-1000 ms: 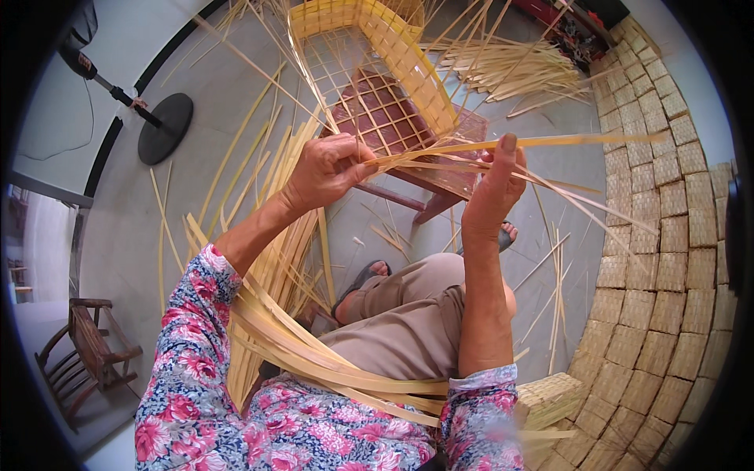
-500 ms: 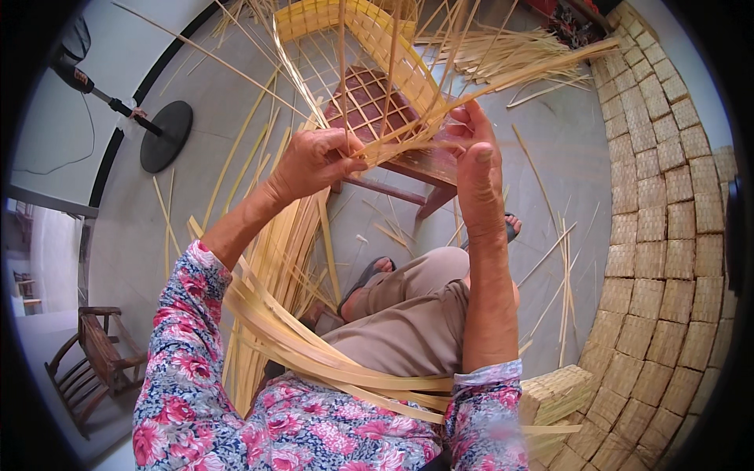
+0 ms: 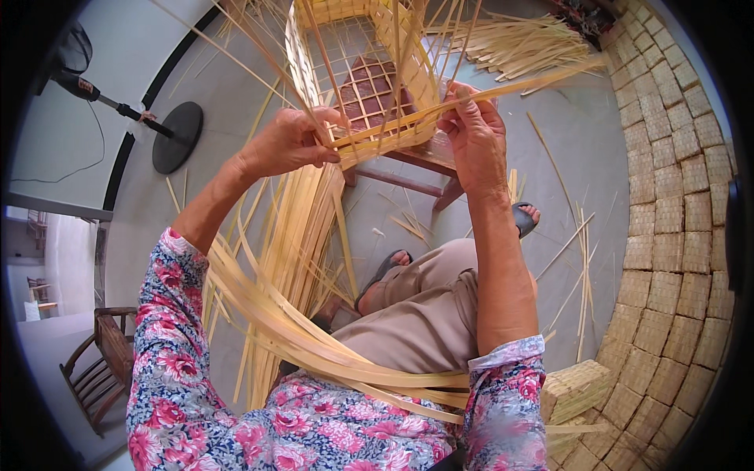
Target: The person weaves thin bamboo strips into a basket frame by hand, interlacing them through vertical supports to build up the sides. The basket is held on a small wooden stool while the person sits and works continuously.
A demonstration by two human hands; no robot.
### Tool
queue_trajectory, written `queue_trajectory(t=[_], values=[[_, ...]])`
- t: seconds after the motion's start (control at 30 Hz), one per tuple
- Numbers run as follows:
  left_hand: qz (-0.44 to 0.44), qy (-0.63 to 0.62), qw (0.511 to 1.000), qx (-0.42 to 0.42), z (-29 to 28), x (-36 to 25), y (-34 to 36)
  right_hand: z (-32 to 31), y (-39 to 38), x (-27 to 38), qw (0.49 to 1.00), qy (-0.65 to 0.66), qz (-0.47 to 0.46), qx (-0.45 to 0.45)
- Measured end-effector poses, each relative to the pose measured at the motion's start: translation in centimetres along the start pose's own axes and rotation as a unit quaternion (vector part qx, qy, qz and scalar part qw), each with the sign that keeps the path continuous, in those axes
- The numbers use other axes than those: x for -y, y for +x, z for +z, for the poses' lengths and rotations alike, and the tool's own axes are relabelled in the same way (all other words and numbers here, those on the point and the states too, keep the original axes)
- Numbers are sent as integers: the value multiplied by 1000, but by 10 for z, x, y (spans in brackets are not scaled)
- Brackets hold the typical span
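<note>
A partly woven bamboo basket rests on a dark red stool, its open lattice base showing the stool through the gaps. Upright stakes splay out from its near and left sides. My left hand is closed at the basket's near left corner, thumb and fingers pinching the bamboo strips there. A long pale bamboo strip runs along the near side and out to the far right. My right hand pinches this strip at the near right corner, thumb on top.
Long bamboo strips lie in a bundle left of my legs, and some curve across my lap. More strips are heaped behind the stool. Stacked woven blocks line the right wall. A black round stand base and wooden chair stand left.
My right hand has turned and lowered, going from spread fingers to a pinch on the strip. My left hand has shifted slightly left along with the basket's near corner.
</note>
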State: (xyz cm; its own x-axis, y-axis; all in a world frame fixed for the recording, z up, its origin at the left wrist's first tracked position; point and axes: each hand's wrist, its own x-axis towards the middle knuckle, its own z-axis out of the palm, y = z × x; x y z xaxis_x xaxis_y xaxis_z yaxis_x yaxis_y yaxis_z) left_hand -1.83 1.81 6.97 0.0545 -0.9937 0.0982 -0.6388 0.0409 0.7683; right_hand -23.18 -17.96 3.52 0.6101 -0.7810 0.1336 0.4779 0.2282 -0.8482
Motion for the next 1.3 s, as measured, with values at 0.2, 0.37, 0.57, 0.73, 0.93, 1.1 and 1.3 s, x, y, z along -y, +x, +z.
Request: queue_trajectory(t=[0.2, 0.37, 0.57, 0.73, 0.93, 1.1, 1.3], values=[[15, -5, 1000, -4, -8, 12, -6, -19, -8, -17, 997, -6, 53, -55], [-24, 28, 999, 4, -15, 12, -6, -28, -6, -27, 980, -6, 161, -115], [5, 18, 985, -173, 2, 8, -21, -13, -6, -21, 981, 5, 171, -94], [-34, 54, 937, -344, 19, 6, -44, 3, -8, -16, 982, -30, 164, -92], [-73, -146, 915, -368, 48, 15, -28, 6, -8, -19, 983, -62, 160, -67], [-49, -213, 876, -429, 50, 8, 9, 24, -18, -5, 985, 7, 169, -44], [51, -80, 883, -459, 41, 6, 39, 16, -21, 5, 985, 47, 149, -75]])
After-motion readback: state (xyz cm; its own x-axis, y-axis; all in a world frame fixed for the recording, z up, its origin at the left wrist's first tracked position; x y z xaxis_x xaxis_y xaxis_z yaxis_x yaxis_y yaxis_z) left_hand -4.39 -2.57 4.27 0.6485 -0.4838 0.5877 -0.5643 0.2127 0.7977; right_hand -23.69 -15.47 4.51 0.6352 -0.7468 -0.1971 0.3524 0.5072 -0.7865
